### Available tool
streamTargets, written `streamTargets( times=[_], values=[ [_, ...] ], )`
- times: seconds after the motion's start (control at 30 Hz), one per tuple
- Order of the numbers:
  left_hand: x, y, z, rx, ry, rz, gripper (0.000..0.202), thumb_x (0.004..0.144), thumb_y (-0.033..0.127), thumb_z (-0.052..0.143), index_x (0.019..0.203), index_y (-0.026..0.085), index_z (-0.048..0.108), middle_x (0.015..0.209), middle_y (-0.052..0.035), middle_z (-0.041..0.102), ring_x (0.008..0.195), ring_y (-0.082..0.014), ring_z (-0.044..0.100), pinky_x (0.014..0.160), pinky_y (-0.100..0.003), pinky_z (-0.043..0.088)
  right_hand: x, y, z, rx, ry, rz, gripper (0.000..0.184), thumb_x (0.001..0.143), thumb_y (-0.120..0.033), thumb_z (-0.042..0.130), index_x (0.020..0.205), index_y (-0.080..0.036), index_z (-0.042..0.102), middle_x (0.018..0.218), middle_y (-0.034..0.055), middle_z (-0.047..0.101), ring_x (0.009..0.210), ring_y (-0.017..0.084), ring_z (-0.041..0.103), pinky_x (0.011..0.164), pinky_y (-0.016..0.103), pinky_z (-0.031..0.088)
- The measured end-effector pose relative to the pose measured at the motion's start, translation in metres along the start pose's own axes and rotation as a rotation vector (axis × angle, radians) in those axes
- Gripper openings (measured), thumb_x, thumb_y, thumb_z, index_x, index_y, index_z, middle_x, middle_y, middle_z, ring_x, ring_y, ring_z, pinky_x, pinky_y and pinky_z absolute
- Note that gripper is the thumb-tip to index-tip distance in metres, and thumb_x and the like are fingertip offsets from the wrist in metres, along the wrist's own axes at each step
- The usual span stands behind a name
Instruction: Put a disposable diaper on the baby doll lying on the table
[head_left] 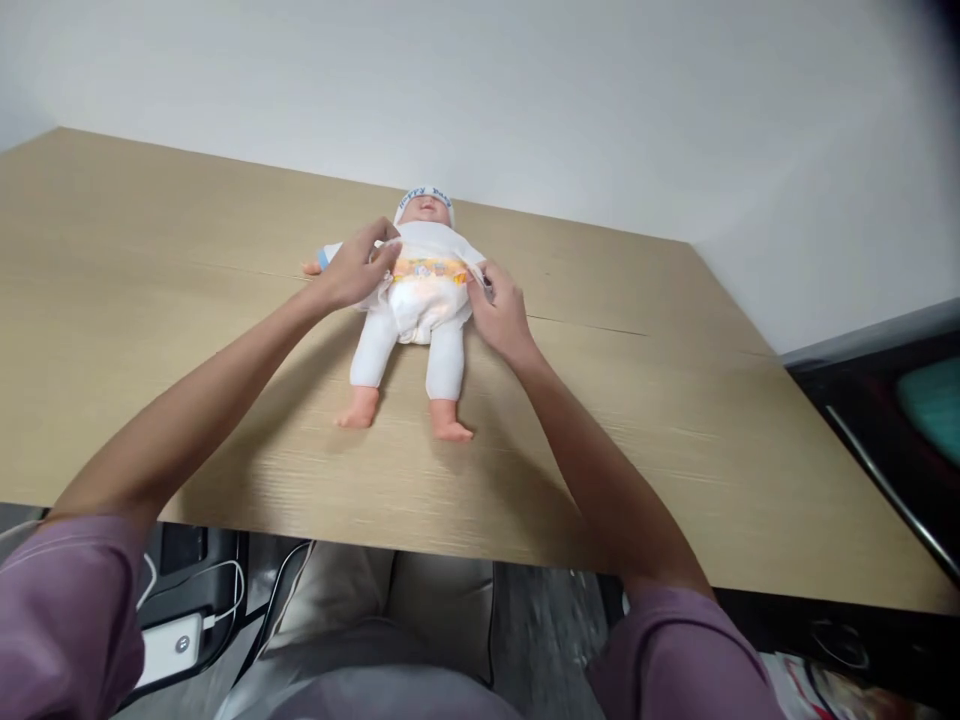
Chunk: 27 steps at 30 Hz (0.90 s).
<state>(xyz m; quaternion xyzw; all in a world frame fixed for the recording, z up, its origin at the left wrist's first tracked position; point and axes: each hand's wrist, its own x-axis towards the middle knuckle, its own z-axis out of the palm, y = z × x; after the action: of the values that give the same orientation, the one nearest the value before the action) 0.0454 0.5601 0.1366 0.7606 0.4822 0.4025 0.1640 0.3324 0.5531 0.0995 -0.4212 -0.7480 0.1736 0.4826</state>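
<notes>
At the sides of the doll's middle, your two hands, catalogued from the grip outward.

Right hand: thumb and fingers pinched together on the edge of the white shirt, beside the printed band. Left hand: fingers curled at the shirt's opposite side, thumb near the band's end; whether they close on cloth, you cannot tell from this view.

Handling note: the step in hand looks like managing the shirt over the diaper. Best done with a light, even pull at both sides, the cloth lifted clear of the band, fingertips off the print. Thin fabric probably bunches if one side leads; square the hem before letting go.

Doll: one, on its back near the far edge of the counter, lettered cap away from you, bare feet toward you; white cloth on both legs, one blue cuff out to your left.

Surroundings: pale wall behind; white device with a cable, below the near edge at left.
</notes>
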Motion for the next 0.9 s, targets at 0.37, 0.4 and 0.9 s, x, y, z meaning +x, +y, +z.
streamTargets(
  times=[0.37,0.4,0.9],
  values=[
    [0.013,-0.027,0.028,-0.52,-0.072,-0.329,0.037,0.106,0.058,0.074,0.104,0.026,0.057,0.078,0.0012,0.054,0.069,-0.016,0.053,0.072,-0.031,0.045,0.032,0.056,0.035,0.395,-0.155,0.46,0.061,0.095,-0.087,0.073,0.087,-0.029,0.055,0.078,-0.0024,0.054,0.075,0.02,0.058,0.071,0.036,0.059],
    [0.005,-0.022,0.026,-0.544,-0.08,-0.335,0.038,0.105,0.059,0.075,0.104,0.026,0.057,0.077,0.0014,0.054,0.068,-0.0155,0.052,0.07,-0.03,0.043,0.024,0.051,0.031,0.415,-0.183,0.491,0.062,0.093,-0.087,0.076,0.089,-0.028,0.057,0.079,-0.002,0.056,0.074,0.02,0.059,0.069,0.035,0.058],
    [-0.064,0.017,-0.022,-0.349,-0.111,-0.439,0.053,0.093,0.074,0.08,0.107,0.023,0.072,0.086,-0.0045,0.073,0.075,-0.021,0.069,0.072,-0.033,0.055,-0.033,0.008,-0.049,0.306,-0.073,0.523,0.039,0.084,-0.032,0.075,0.122,-0.03,0.066,0.1,-0.0007,0.074,0.08,0.018,0.065,0.068,0.029,0.057]
  ],
)
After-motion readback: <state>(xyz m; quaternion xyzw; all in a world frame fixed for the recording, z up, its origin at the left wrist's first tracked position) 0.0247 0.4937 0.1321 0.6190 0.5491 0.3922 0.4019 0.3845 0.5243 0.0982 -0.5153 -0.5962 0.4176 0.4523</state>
